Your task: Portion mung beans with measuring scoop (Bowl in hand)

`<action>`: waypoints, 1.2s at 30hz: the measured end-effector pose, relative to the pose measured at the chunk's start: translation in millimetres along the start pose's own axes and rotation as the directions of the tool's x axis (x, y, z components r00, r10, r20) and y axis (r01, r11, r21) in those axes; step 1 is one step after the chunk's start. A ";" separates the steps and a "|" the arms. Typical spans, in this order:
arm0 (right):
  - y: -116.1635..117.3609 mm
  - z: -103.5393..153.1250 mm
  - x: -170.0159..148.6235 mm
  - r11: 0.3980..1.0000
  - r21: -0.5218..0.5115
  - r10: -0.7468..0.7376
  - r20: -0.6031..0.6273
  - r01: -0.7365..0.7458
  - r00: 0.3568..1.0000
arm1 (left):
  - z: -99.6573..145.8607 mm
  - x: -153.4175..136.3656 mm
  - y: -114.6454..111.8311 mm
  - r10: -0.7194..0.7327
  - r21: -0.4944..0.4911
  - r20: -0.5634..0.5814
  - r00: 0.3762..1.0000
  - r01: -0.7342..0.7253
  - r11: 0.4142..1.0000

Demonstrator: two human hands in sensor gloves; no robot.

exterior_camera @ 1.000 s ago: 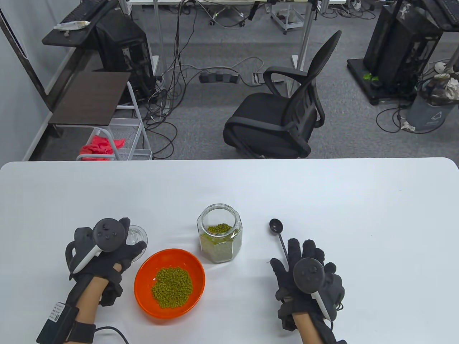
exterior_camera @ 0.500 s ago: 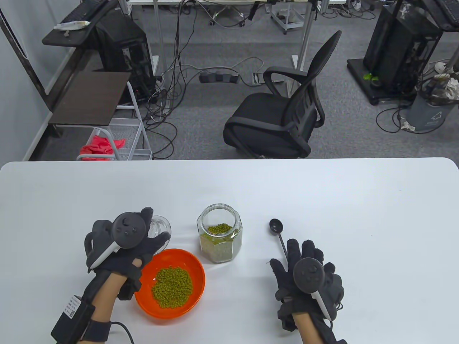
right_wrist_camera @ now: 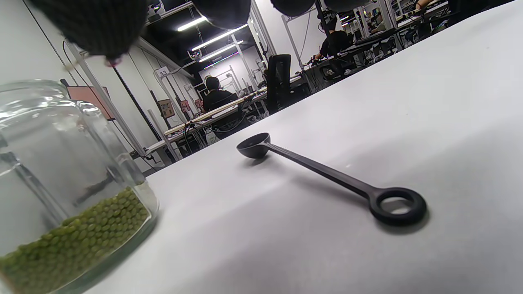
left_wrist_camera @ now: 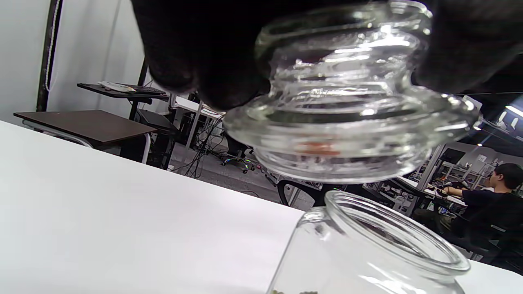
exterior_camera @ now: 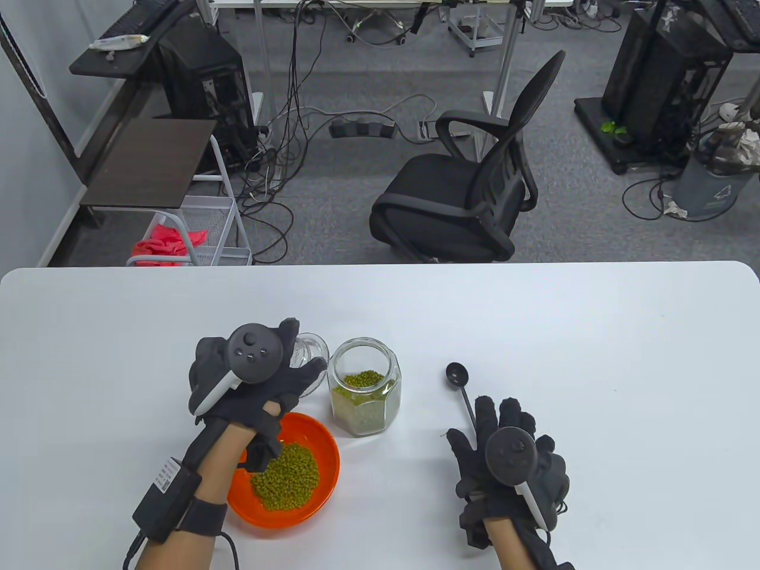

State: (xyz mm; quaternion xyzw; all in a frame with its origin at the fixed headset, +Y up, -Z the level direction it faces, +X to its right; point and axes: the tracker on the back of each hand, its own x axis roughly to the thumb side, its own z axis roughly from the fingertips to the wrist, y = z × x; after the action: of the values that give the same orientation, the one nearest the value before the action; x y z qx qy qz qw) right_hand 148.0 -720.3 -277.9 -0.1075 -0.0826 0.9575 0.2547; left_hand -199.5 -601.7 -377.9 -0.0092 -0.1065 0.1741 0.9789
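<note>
White table [exterior_camera: 534,332], office clutter behind: lid on its way to the jar.

Left hand [exterior_camera: 249,380] grips a clear glass lid [left_wrist_camera: 347,110] with its fingers curled round the upper part, holding it just beside and slightly above the open mouth of the glass jar [exterior_camera: 363,395], which is part full of mung beans. Nearer the person, the orange bowl [exterior_camera: 323,469] sits on the table with a heap of beans inside. Right hand [exterior_camera: 510,457] lies flat, fingers straight and slightly spread, over the ring end of the black measuring scoop [right_wrist_camera: 327,175], gripping nothing. Portioning looks finished; closing the jar seems the step in hand. Next, the lid needs centring over the rim and lowering level.
</note>
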 end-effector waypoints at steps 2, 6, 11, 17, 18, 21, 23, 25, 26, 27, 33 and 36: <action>0.1 0.1 0.7 1.000 0.002 0.000 0.004 0.000 1.000 | -5.5 8.6 -3.0 -0.004 -0.010 0.017 1.000 0.004 1.000; -0.9 0.9 3.0 1.000 -0.002 -0.001 0.015 0.001 1.000 | -17.9 25.6 -12.5 -0.011 -0.035 0.041 0.999 0.013 0.999; -3.8 1.6 3.2 1.000 -0.012 -0.015 0.014 0.016 1.000 | -29.9 39.7 -23.3 -0.021 -0.055 0.047 0.999 0.024 0.998; -5.8 1.0 1.1 0.999 -0.016 -0.037 0.006 0.037 0.999 | -37.1 52.7 -36.8 -0.044 -0.037 0.072 0.996 0.047 0.998; -6.4 0.8 0.3 0.999 -0.017 -0.042 0.003 0.042 0.999 | -37.4 54.3 -38.6 -0.057 -0.028 0.077 0.995 0.060 0.998; -7.3 0.3 -1.3 0.998 -0.018 -0.052 -0.003 0.052 0.999 | -38.7 58.1 -44.8 -0.068 -0.026 0.077 0.995 0.070 0.997; -7.4 0.4 -1.9 0.998 -0.016 -0.055 -0.005 0.055 0.998 | -40.1 60.1 -48.6 -0.077 -0.041 0.073 0.994 0.080 0.996; -7.5 0.3 -1.7 0.998 -0.011 -0.060 -0.002 0.060 0.998 | -41.4 61.8 -51.8 -0.105 -0.040 0.072 0.992 0.108 0.993; -7.4 0.2 -1.8 0.998 -0.011 -0.062 -0.001 0.062 0.998 | -41.6 62.4 -52.9 -0.111 -0.038 0.073 0.991 0.114 0.993; -7.4 0.3 -1.7 0.998 -0.012 -0.062 0.000 0.062 0.998 | -42.2 63.0 -54.3 -0.112 -0.038 0.076 0.991 0.115 0.993; -7.8 0.0 -2.6 0.998 -0.016 -0.066 -0.002 0.066 0.998 | -44.6 70.1 -59.3 -0.154 -0.049 0.081 0.985 0.158 0.986; -8.1 0.0 -3.0 0.997 -0.017 -0.070 -0.004 0.070 0.998 | -45.7 72.0 -62.0 -0.154 -0.055 0.080 0.985 0.158 0.986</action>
State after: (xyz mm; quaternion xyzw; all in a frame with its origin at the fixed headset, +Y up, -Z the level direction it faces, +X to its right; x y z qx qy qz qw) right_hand 154.4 -714.9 -275.7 -0.1086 -0.0939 0.9470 0.2874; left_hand -102.8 -634.4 -404.3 -0.0240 -0.1489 0.0937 0.9841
